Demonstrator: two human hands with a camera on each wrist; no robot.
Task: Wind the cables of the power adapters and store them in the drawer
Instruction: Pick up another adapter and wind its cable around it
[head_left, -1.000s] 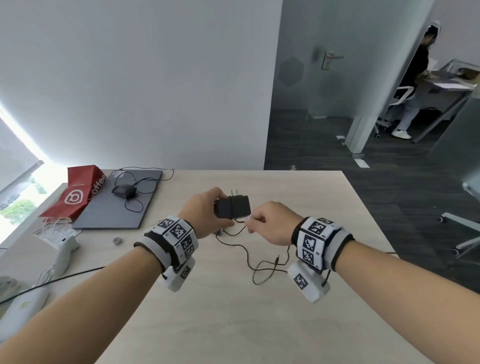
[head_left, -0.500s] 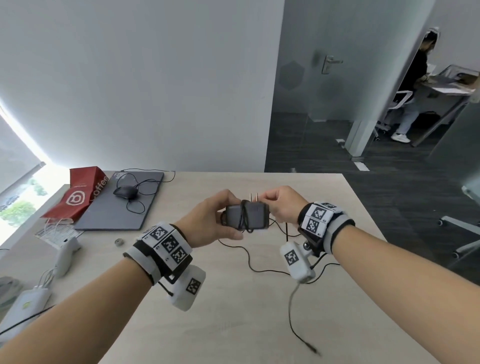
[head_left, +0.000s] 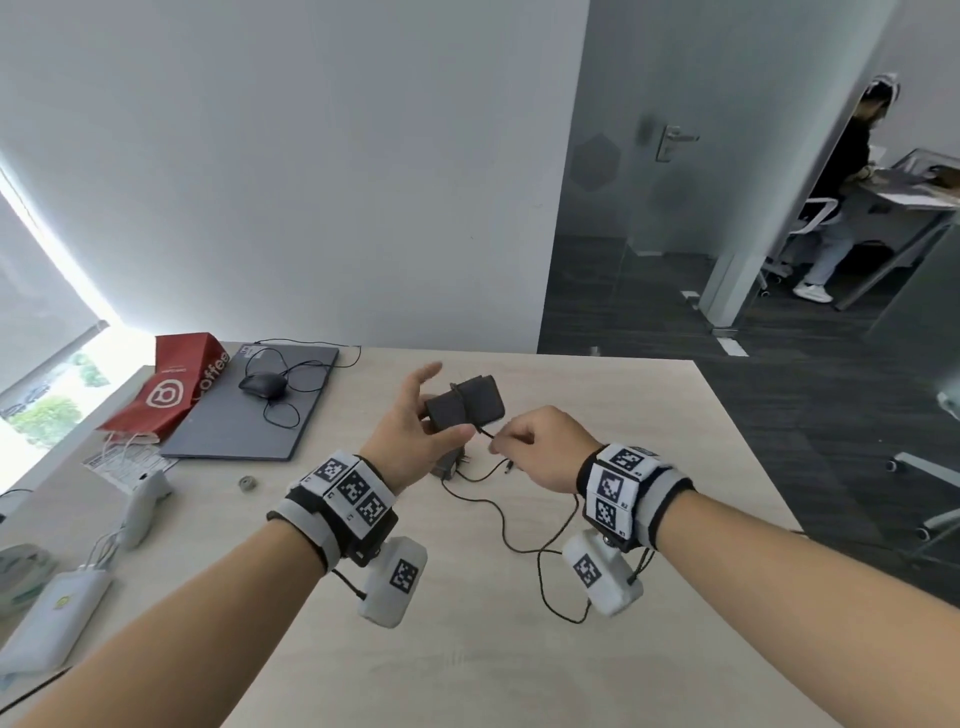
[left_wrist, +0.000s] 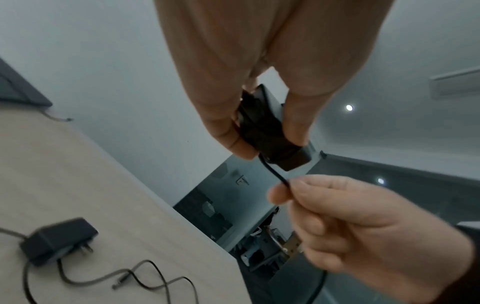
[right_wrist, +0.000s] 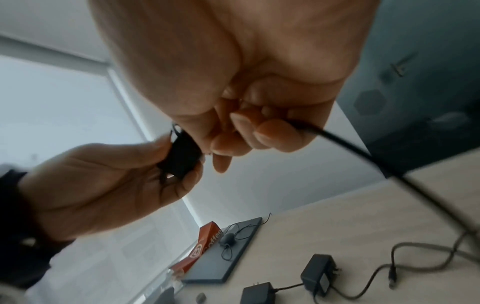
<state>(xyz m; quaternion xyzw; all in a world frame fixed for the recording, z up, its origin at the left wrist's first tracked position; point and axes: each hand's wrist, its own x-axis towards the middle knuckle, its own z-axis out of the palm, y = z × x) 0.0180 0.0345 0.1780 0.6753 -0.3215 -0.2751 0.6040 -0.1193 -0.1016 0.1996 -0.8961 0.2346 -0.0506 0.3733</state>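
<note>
My left hand (head_left: 415, 415) holds a black power adapter (head_left: 464, 402) above the table, thumb under it and fingers behind it. A few turns of its thin black cable (head_left: 485, 434) wrap the body. Just right of it, my right hand (head_left: 535, 447) pinches that cable close to the adapter. The loose rest of the cable (head_left: 519, 540) trails down onto the table under my right wrist. The left wrist view shows the adapter (left_wrist: 270, 135) in my fingertips and a second adapter (left_wrist: 55, 240) lying on the table. Two loose adapters (right_wrist: 318, 274) (right_wrist: 258, 293) lie there in the right wrist view.
A closed grey laptop (head_left: 254, 410) with a wired mouse (head_left: 262, 385) on it lies at the back left, beside a red coffee bag (head_left: 166, 389). White devices (head_left: 52, 618) (head_left: 140, 506) sit along the left edge. The table's right edge (head_left: 727, 441) borders dark floor.
My right hand has come from the adapter's far side down to its near side, drawing the cable round it. The adapter has tilted and my left fingers have spread.
</note>
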